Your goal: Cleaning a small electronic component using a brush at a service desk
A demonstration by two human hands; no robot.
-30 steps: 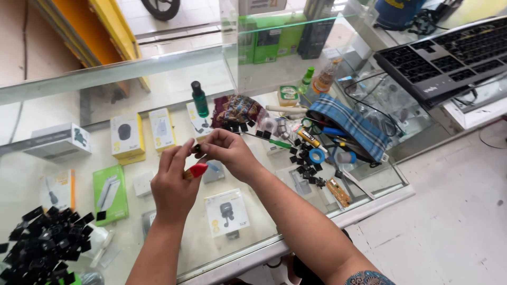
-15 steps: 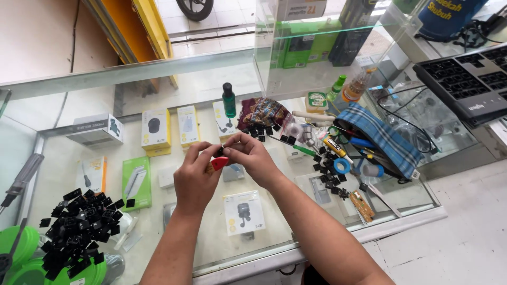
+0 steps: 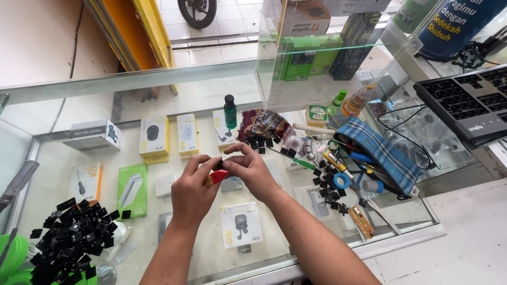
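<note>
Both my hands meet over the middle of a glass display counter [image 3: 174,95]. My left hand [image 3: 191,191] grips a small tool with a red handle [image 3: 216,177]. My right hand [image 3: 252,168] pinches a small dark piece [image 3: 219,165] against the tool's tip with thumb and fingers. A heap of small black plastic parts [image 3: 71,235] lies at the counter's left front. More of the same black parts [image 3: 330,182] are scattered to the right of my hands.
A blue plaid pouch [image 3: 388,155], tape roll [image 3: 342,180], glue tube [image 3: 334,159], green-capped bottle [image 3: 230,112] and patterned cloth [image 3: 264,124] lie on the glass. Boxed accessories show under it. A black keyboard [image 3: 470,103] sits right, an acrylic case [image 3: 317,53] behind.
The camera view has swung left and down a little, so the heap of black parts shows more. My hands stay together on the red tool and the small piece.
</note>
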